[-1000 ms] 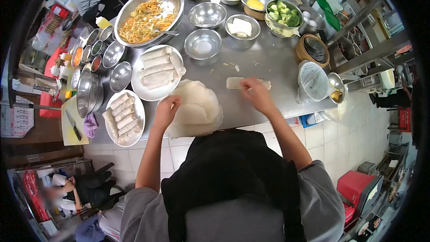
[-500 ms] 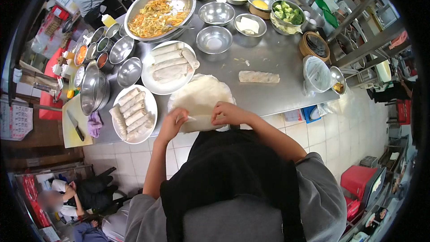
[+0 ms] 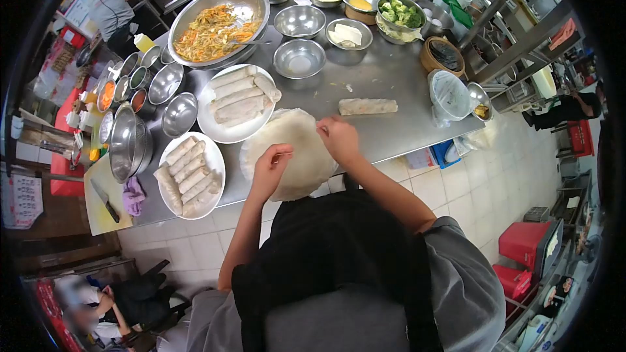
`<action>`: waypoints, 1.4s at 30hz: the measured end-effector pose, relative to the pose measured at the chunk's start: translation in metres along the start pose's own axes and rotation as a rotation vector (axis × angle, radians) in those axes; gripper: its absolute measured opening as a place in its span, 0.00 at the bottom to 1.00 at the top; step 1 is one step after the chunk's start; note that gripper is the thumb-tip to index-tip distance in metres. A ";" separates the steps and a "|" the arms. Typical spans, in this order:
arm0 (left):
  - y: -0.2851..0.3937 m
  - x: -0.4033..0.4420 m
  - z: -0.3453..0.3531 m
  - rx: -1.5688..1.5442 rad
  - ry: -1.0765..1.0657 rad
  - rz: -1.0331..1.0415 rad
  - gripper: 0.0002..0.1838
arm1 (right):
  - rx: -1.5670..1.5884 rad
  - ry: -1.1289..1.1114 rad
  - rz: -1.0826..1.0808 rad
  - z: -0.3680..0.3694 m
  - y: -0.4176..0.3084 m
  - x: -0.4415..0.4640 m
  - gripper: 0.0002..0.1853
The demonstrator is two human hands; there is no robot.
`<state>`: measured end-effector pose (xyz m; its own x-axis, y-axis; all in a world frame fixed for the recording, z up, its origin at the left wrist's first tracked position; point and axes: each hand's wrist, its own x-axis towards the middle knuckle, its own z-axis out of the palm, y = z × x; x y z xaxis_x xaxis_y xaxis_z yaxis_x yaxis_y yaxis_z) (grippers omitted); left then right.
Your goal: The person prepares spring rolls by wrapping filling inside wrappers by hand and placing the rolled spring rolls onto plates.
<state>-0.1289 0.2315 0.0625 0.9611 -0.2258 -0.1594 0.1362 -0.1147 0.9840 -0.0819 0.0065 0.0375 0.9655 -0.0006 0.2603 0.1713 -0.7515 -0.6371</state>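
Your left hand [image 3: 270,166] and right hand [image 3: 340,138] are apart, grips unclear, at the round wrappers [image 3: 297,166], laid close to you probably for easy reach.

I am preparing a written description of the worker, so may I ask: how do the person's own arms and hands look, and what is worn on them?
The left hand and right hand wear no gloves, and no watch or bracelet shows. Short grey sleeves leave the forearms bare. I cannot tell about rings.
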 end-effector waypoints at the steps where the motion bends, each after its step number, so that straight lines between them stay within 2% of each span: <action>1: -0.006 0.010 0.009 -0.123 -0.013 -0.071 0.16 | 0.001 0.008 -0.038 0.000 -0.004 -0.002 0.06; 3: -0.006 0.026 0.036 -0.306 0.047 -0.189 0.16 | 0.007 0.023 -0.114 0.001 -0.012 -0.006 0.04; 4: -0.006 0.032 0.044 -0.395 0.076 -0.249 0.16 | 0.048 0.048 -0.219 0.003 -0.014 -0.008 0.05; 7: -0.029 0.044 0.051 -0.305 0.198 -0.209 0.14 | 0.107 -0.012 -0.283 0.009 -0.012 -0.009 0.08; 10: -0.025 0.037 0.057 -0.562 0.251 -0.146 0.11 | 0.383 0.021 -0.344 0.032 0.019 -0.007 0.11; 13: -0.020 0.029 0.061 -0.630 0.368 -0.224 0.08 | 0.881 -0.376 0.222 0.017 0.018 -0.001 0.13; 19: -0.036 0.018 0.056 -0.643 0.481 -0.334 0.11 | 0.909 -0.510 0.313 0.009 0.011 0.008 0.13; 22: -0.038 0.010 0.056 -0.744 0.654 -0.267 0.12 | 1.040 -0.674 0.363 0.031 0.035 0.012 0.13; 25: -0.064 0.000 0.050 -0.588 0.821 -0.057 0.12 | 0.847 -0.737 0.335 0.036 0.042 0.017 0.12; 28: -0.016 -0.021 0.046 -0.243 1.020 -0.040 0.14 | 0.722 -0.689 0.278 0.025 0.029 0.020 0.12; 30: -0.002 -0.033 0.022 -0.050 1.181 -0.072 0.14 | 0.887 -0.648 0.329 0.024 0.025 0.020 0.13; 32: 0.019 -0.043 0.004 0.250 1.345 0.163 0.15 | 0.949 -0.605 0.343 0.020 0.024 0.021 0.13; 34: 0.021 -0.056 -0.029 0.321 1.403 0.266 0.16 | 0.910 -0.565 0.315 0.013 0.030 0.029 0.14; 36: 0.033 -0.073 -0.056 0.251 1.434 0.300 0.16 | 0.846 -0.509 0.330 0.015 0.046 0.036 0.14; 39: 0.073 -0.083 -0.061 0.305 1.564 0.306 0.16 | 0.781 -0.360 0.303 0.007 0.068 0.041 0.14; 40: 0.082 -0.083 -0.060 0.318 1.525 0.326 0.16 | 0.763 -0.299 0.286 0.002 0.074 0.043 0.14; 42: 0.093 -0.081 -0.053 0.343 1.446 0.362 0.16 | 0.825 -0.324 0.311 -0.011 0.086 0.045 0.14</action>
<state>-0.1810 0.2904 0.1708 0.3608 0.7941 0.4891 -0.0150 -0.5194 0.8544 -0.0260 -0.0651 0.0025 0.9775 0.1543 -0.1436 -0.1385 -0.0428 -0.9894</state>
